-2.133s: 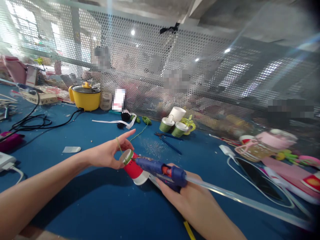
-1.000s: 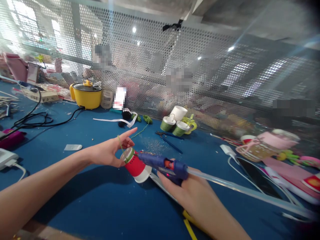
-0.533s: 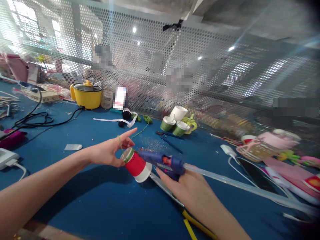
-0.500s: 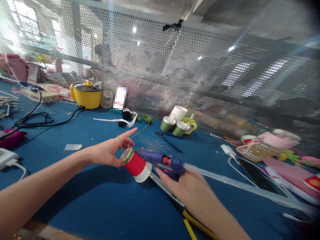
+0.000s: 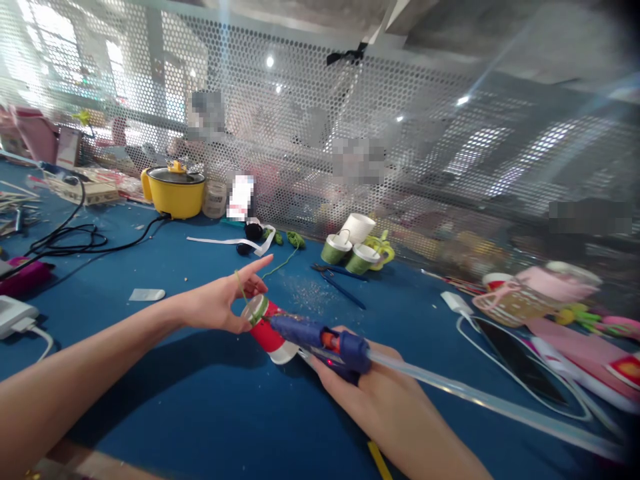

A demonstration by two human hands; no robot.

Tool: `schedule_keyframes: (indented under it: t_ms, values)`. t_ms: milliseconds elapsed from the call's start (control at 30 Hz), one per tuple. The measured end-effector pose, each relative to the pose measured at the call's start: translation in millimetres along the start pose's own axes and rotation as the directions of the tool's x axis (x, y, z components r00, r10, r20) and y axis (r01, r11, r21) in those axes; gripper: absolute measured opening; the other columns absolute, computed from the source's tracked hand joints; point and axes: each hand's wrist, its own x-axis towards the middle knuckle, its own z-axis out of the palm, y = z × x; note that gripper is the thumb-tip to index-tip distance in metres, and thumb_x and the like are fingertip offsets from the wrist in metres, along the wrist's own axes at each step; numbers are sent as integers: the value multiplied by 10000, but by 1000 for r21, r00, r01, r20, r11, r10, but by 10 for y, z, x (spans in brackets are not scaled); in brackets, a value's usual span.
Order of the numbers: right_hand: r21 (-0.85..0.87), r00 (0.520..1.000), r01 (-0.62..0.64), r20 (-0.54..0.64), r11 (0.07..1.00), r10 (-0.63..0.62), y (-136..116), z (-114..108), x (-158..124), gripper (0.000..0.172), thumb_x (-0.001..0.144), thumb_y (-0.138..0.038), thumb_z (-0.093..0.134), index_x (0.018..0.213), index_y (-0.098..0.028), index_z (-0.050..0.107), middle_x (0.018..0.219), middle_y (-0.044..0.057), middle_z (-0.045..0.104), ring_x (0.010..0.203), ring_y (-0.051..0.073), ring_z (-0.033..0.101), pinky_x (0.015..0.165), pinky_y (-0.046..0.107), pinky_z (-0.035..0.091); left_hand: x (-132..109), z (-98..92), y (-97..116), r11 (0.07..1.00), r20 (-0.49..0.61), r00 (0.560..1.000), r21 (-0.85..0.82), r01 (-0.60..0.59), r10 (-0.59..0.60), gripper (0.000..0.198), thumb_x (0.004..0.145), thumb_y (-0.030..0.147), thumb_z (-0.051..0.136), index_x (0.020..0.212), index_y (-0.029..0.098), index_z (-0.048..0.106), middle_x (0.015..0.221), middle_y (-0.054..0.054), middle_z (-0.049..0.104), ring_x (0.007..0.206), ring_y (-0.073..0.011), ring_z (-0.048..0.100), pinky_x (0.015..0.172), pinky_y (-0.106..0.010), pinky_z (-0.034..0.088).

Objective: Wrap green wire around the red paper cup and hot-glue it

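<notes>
My left hand (image 5: 224, 300) is closed on a tilted red and white paper cup (image 5: 273, 335), thumb against its rim, index finger stretched out. Green yarn (image 5: 259, 311) lies around the cup's rim end, and a strand loops over my left hand. In my right hand (image 5: 383, 393) is a blue hot glue gun (image 5: 320, 339), its red light lit and a long clear glue stick (image 5: 450, 385) running out of its back. The nozzle is at the cup's side by the yarn; whether it touches cannot be seen clearly.
A green yarn ball (image 5: 295, 239) trails a strand towards the cup. Pliers (image 5: 335, 280) lie before two green-wrapped cups (image 5: 362, 259) and a white cup (image 5: 358, 227). A yellow electric pot (image 5: 175, 193) stands back left, a phone (image 5: 517, 357) with a white cable lies right. A perforated metal screen (image 5: 300, 127) borders the table.
My right hand has brought the glue gun slightly down and left, so its nozzle now sits nearer the green yarn band. My left hand and the cup have hardly moved.
</notes>
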Motion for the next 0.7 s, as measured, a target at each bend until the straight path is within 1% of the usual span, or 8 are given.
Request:
schedule_keyframes:
  t_ms: [67, 200, 367, 533, 633, 700]
  values:
    - [2, 1000, -3, 19, 1000, 3, 11, 15, -11, 187, 849, -286, 478, 688, -226, 549, 631, 0, 606, 552, 157, 573, 499, 247, 446, 0, -2, 4, 1000, -5, 1000, 5, 4, -4, 1036, 628, 64, 650, 1448, 304, 64, 1126, -67, 465, 1079, -236, 494, 984, -486, 360]
    - [14, 1000, 17, -4, 1000, -17, 1, -21, 24, 153, 832, -247, 495, 709, -222, 582, 629, 6, 629, 563, 159, 586, 553, 253, 475, -7, -7, 3, 1000, 8, 1000, 15, -8, 8, 1029, 638, 71, 642, 1450, 301, 53, 1137, -68, 461, 1081, -233, 499, 978, -476, 373]
    - [8, 997, 73, -36, 997, -73, -17, -109, 100, 173, 805, -179, 478, 744, -215, 636, 604, 26, 649, 505, 162, 589, 493, 250, 473, -15, -12, 14, 999, 45, 999, 29, -30, 29, 1013, 649, 74, 623, 1451, 304, 47, 1187, -76, 437, 1116, -231, 480, 998, -457, 363]
    - [-47, 984, 149, -92, 988, -153, 27, -110, 144, 176, 796, -202, 489, 780, -218, 664, 696, 62, 690, 654, 219, 657, 568, 295, 504, -15, -16, 5, 999, 55, 998, 24, -44, 43, 1029, 642, 74, 624, 1451, 306, 33, 1213, -82, 417, 1141, -240, 462, 1006, -458, 354]
    - [-5, 985, 143, -102, 990, -143, 40, -90, 157, 179, 797, -214, 495, 793, -227, 674, 694, 58, 690, 662, 219, 659, 572, 295, 499, -16, -15, -8, 999, 58, 997, 7, -42, 42, 1037, 637, 68, 622, 1449, 317, 27, 1222, -83, 409, 1140, -241, 462, 990, -452, 366]
    - [60, 990, 103, -98, 993, -97, 54, -61, 163, 168, 793, -238, 506, 777, -226, 673, 680, 55, 688, 641, 215, 653, 564, 295, 493, -17, -14, -14, 999, 51, 998, 0, -40, 40, 1040, 632, 68, 622, 1448, 322, 31, 1222, -82, 409, 1140, -242, 460, 976, -445, 378]
